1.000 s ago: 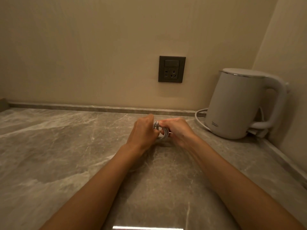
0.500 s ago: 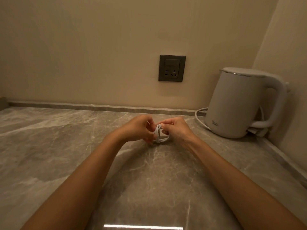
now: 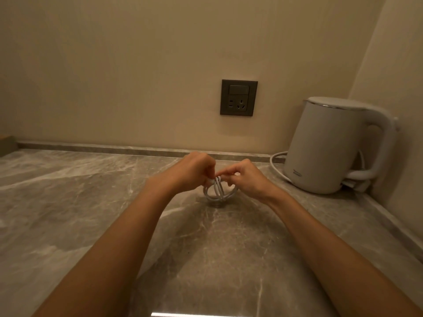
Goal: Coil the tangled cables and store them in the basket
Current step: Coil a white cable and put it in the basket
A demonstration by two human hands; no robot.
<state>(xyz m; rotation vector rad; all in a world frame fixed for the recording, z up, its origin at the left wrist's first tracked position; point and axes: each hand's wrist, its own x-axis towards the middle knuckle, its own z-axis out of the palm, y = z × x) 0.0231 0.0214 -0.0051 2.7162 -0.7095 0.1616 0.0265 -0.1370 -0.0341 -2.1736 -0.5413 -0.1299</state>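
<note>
Head view: left hand (image 3: 191, 171) and right hand (image 3: 248, 177) meet above the grey marble bench (image 3: 68, 202), each with fingers curled and pinching the top of a small white cable (image 3: 219, 191) coil, whose loops hang just over the bench surface. A white kettle (image 3: 332, 147) stands well to the right against the wall, a dark wall socket (image 3: 238, 97) behind the hands
</note>
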